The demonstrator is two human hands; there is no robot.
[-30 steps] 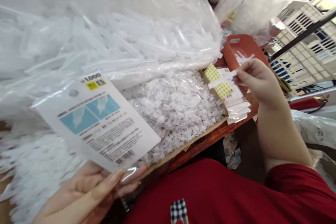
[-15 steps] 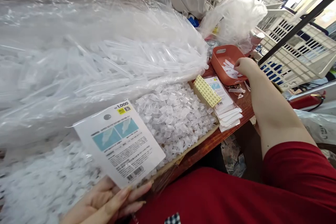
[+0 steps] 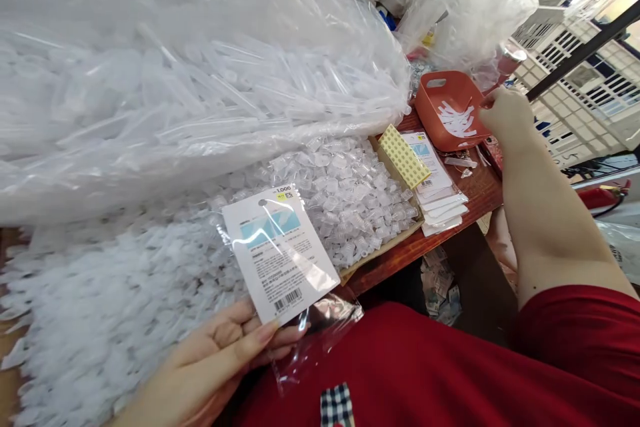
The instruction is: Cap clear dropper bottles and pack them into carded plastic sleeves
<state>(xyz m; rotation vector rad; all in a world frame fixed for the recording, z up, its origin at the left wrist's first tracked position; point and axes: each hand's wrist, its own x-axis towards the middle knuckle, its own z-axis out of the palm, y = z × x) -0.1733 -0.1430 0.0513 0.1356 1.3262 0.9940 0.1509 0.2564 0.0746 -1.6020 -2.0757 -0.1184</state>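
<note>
My left hand pinches the lower edge of a white printed card in a clear plastic sleeve, between thumb and fingers. A blue picture strip and a barcode show on the card, and loose clear film hangs below it. At the right rim of an orange plastic basket, my right hand has its fingers drawn together. What they hold, if anything, I cannot make out. Thin white strips lie in the basket. Under the card spread small clear plastic pieces in a shallow cardboard box.
A big clear bag of translucent plastic tubes lies along the back. Beside the basket are a stack of packaged cards and a yellow patterned block. White small parts heap at left. White plastic crates stand at right.
My right hand has come up out of the basket to its right rim. The card in my left hand has moved right and tilted, and the sleeve's loose clear end now shows. The view has shifted.
</note>
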